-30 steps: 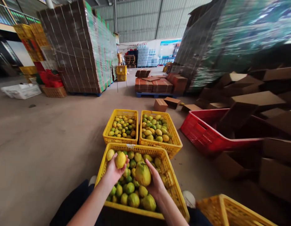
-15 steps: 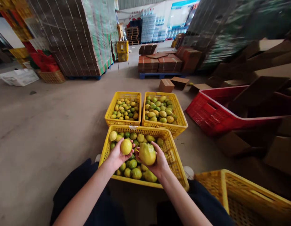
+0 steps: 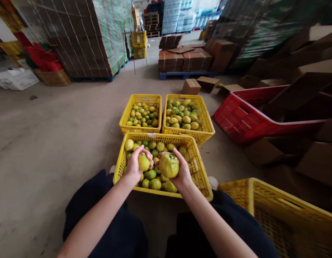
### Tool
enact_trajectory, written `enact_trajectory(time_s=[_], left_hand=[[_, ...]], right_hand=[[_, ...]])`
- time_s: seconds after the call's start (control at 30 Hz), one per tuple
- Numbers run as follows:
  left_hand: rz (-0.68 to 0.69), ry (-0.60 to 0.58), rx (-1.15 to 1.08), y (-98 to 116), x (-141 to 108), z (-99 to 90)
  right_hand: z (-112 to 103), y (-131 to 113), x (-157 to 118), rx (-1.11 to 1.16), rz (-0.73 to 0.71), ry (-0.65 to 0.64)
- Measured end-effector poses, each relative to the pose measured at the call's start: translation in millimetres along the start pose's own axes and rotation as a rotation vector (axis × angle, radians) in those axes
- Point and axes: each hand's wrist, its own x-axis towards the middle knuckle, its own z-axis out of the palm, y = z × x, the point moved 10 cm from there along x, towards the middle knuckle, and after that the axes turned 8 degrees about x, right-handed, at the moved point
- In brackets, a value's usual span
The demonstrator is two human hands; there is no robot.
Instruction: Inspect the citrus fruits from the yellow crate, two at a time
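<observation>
My left hand (image 3: 134, 165) is wrapped round a small yellow-green lemon (image 3: 143, 162). In my right hand (image 3: 182, 171) lies a larger, bumpy yellow-green lemon (image 3: 168, 165), with the thumb along its upper right side. Both hands are over the near yellow crate (image 3: 203, 170), which holds many green and yellow lemons (image 3: 155, 184). Behind it stand two more yellow crates side by side: the left one (image 3: 123, 120) holds smaller lemons (image 3: 138, 114), the right one (image 3: 207, 123) bigger ones (image 3: 186, 119).
A red crate (image 3: 235, 118) with cardboard stands at the right. Another yellow crate (image 3: 289, 204) is at the lower right. Flat cardboard stacks (image 3: 196, 60) rest on a blue pallet (image 3: 179, 75) beyond. Wrapped pallet loads (image 3: 74, 39) stand at the back left and right.
The view has tilted down, so the crates appear higher. My left hand has turned and its fingers have curled round the small lemon. The larger lemon has turned in my right hand.
</observation>
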Motion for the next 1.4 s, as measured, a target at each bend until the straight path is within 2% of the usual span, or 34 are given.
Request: enact_trajectory(time_s=[0.17,0.4,0.5,0.6,0.97,1.23,1.3,1.4], left_hand=[[0.145,0.002,0.158,12,0,9.3],[0.519,0.098,0.452,40,-17,18.1],[0.581,0.071,0.504,46,-24,24.8],[0.600,0.062,0.534,48,-27,26.0],[0.582,-0.010,0.510,45,-25,25.8],[0.541,-0.042,0.455,43,-24,25.5],[0.415,-0.065,0.390,35,-15,23.6],[0.042,-0.161,0.208,6,2,23.9]], right_hand=[[15,-22,-7,-0.110,-0.218,-0.079],[26,-45,-18,-0.295,-0.539,-0.117],[34,-53,-25,-0.373,-0.650,-0.168],[41,-56,-30,-0.469,-0.701,-0.224],[46,-53,-32,-0.574,-0.685,-0.281],[46,-52,-32,-0.556,-0.661,-0.271],[40,-48,-22,-0.470,-0.551,-0.217],[14,-18,0,-0.244,-0.127,-0.023]])
